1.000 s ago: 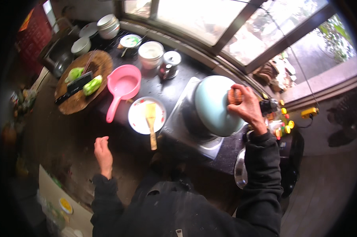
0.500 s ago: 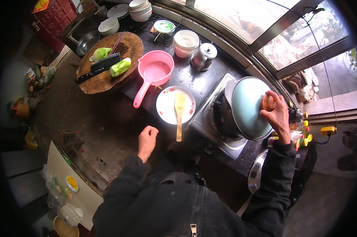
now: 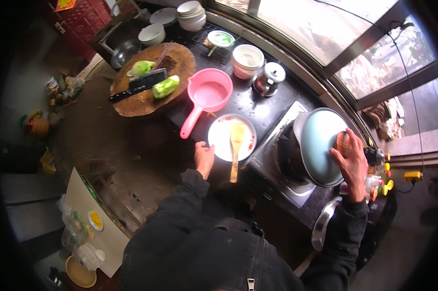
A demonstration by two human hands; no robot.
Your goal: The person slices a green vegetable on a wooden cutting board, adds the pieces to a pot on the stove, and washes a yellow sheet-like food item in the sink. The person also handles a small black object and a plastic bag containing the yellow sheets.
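Now the left hand [image 3: 204, 160] has been brought in close to the round white plate with red floral marks [image 3: 220, 140], from which it was held well apart half a second ago. Its thumb is set apart from loosely bent fingers, nothing gripped; whether the rim is touched cannot be told. Meanwhile the right hand [image 3: 353, 160] is kept clamped on the ribbed brown knob [image 3: 343, 144] of the domed pale-blue lid [image 3: 321, 140]. That lid is held over the dark, deep pot [image 3: 289, 162], just left of the right hand, on the silver metal stove [image 3: 304, 189]; whether it is fully seated cannot be made out.

Between the hands, the way is crossed by the flat wooden spatula [image 3: 237, 138], laid on the plate, its handle pointed back past the near rim. Ahead of the left hand, the pink plastic dipper [image 3: 210, 92] is parked, handle aimed back toward it. Farther ahead and left, the round wooden chopping board [image 3: 127, 106] is occupied by a black-handled cleaver [image 3: 148, 80] and a peeled green vegetable [image 3: 165, 87]. Just right of the right hand, space is crowded by bright-capped bottles [image 3: 374, 184]; beneath its forearm, a shiny metal basin [image 3: 323, 225] is partly hidden.
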